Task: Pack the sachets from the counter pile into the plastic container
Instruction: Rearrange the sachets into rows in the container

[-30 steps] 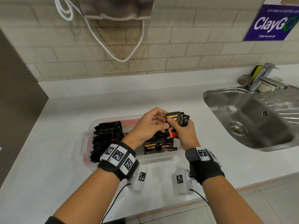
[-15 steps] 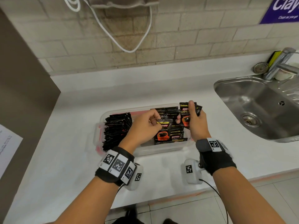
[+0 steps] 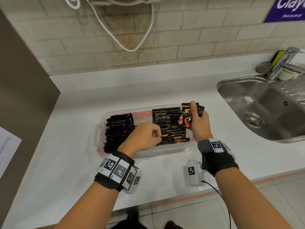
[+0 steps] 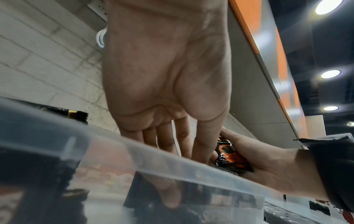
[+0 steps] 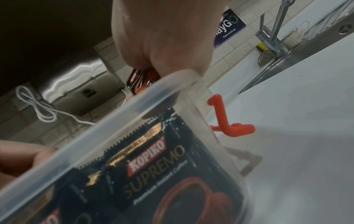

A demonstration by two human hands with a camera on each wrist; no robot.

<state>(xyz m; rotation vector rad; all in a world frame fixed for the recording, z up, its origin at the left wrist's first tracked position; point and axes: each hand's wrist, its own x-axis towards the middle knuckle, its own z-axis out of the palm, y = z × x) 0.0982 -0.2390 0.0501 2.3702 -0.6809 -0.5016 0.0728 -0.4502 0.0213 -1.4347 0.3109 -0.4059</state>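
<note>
A clear plastic container (image 3: 156,152) with red clips sits on the white counter. Black sachets stand packed at its left end (image 3: 118,129). More lie overlapped in a row at its right end (image 3: 168,123). My left hand (image 3: 145,136) reaches into the container with curled fingers and pinches a sachet (image 3: 165,140) at the front of that row. In the left wrist view its thumb (image 4: 168,197) shows through the wall. My right hand (image 3: 200,124) holds a small bunch of sachets (image 3: 186,113) upright over the container's right end, thumb across the front. No loose pile shows on the counter.
A steel sink (image 3: 264,106) and tap (image 3: 283,63) lie to the right. A white cable (image 3: 125,47) hangs on the tiled wall behind. A sheet of paper (image 3: 6,146) lies at the far left. The counter's front edge runs just under my wrists.
My left hand drew one sachet from the bunch and lowered it into the front of the right-hand row. My right hand shifted right with the remaining sachets.
</note>
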